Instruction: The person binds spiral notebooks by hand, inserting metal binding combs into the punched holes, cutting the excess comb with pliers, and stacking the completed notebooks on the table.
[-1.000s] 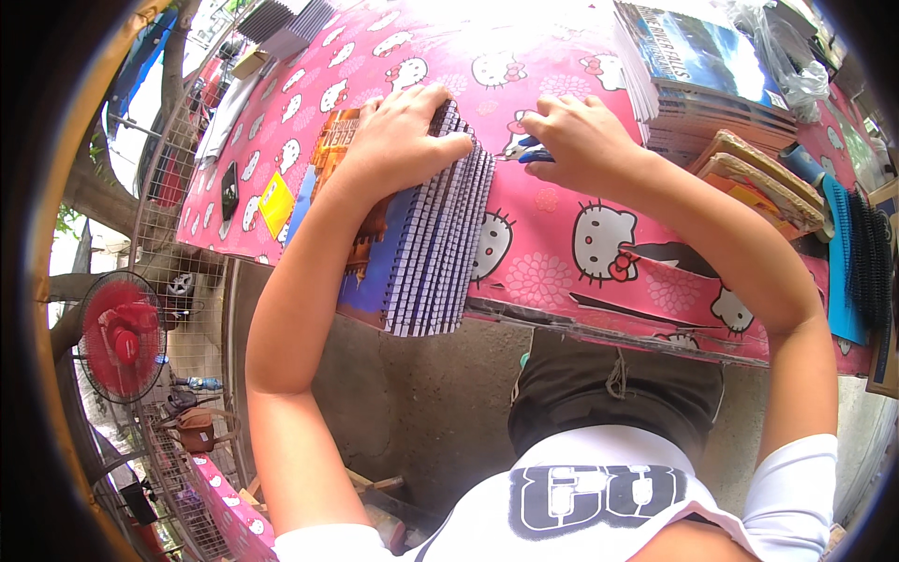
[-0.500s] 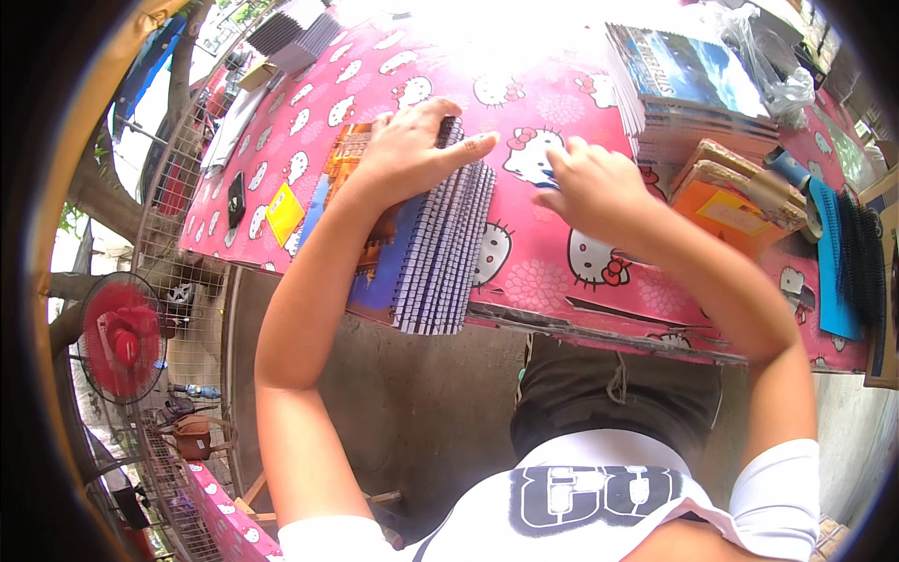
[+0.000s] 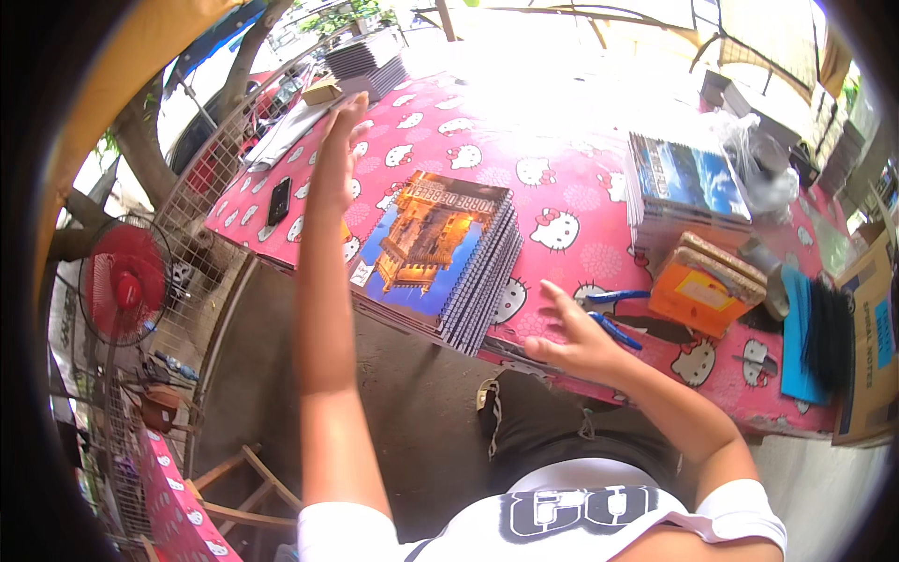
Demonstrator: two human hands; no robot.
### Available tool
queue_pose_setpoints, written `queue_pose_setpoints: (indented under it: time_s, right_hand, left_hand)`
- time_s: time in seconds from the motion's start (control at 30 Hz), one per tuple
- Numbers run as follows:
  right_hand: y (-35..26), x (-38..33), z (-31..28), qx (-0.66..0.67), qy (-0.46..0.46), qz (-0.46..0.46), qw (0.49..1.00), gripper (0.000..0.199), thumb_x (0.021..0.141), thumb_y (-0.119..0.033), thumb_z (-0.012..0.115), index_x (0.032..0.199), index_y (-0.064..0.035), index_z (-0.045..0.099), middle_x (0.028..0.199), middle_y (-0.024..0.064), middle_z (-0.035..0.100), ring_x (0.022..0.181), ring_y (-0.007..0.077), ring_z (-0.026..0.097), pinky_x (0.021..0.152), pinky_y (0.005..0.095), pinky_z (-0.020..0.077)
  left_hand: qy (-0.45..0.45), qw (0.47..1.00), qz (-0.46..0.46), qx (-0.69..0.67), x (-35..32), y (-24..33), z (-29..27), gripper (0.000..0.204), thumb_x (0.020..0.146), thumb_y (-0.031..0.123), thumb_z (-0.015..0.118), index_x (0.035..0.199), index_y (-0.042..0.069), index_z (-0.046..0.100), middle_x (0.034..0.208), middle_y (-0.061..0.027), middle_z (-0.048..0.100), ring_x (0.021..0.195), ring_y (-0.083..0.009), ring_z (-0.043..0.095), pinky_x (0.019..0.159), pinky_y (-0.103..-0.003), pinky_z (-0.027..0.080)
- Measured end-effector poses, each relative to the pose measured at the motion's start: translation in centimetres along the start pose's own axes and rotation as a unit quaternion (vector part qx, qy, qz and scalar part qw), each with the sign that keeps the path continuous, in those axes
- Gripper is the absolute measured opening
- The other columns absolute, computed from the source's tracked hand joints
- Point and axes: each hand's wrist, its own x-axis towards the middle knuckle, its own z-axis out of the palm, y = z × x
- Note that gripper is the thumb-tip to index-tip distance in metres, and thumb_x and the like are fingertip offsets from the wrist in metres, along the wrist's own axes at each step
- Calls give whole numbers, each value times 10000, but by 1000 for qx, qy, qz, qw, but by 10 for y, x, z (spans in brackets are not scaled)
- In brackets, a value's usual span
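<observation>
Lifting away from the stack of spiral notebooks [image 3: 440, 258], my left hand [image 3: 339, 126] is now high over the far left part of the surface [image 3: 562, 178], with fingers stretched and nothing in it. Half a second ago this hand lay flat on top of the stack and pressed it; now it does not touch the stack at all. My right hand [image 3: 576, 342] has also come off. Before, it was beside the stack, on the pink cloth; now it hovers at the near edge of the surface, released, fingers spread, holding nothing. It is just beside the blue-handled pliers [image 3: 609, 314], which lie on the cloth near that edge, but I cannot tell if a finger touches them.

The stack of spiral notebooks lies by itself at the near edge, toward the left, and its near corner hangs a little over the edge. With my hand gone, the whole top cover shows, a picture of a lit building under a blue sky. The wire spines face to the right.

Toward the right side of the surface stands a second pile of notebooks [image 3: 679, 187], and in front of it an orange box [image 3: 698, 295]. A black phone [image 3: 278, 199] lies near the left edge.
</observation>
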Motion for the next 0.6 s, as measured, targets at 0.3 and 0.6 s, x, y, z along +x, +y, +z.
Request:
queue_pose_setpoints:
  time_s: [0.3,0.6]
  right_hand:
    - [-9,96,37,344,54,204,915,786,754,-700,585,1249,-103,460,1204,28,543,1110,146,471,916,365,371]
    - [-16,119,1,390,-77,183,899,843,766,-469,730,1337,-30,292,1234,193,502,1025,277,600,830,452,542]
  left_hand:
    - [-139,875,-374,-276,-80,-94,-60,628,921,450,499,1381,41,373,1297,-115,537,1073,-233,598,948,-387,474]
    - [-115,831,-342,-424,-169,-47,2,637,855,382,542,1325,-20,389,1215,-213,554,1036,-304,617,894,-429,525]
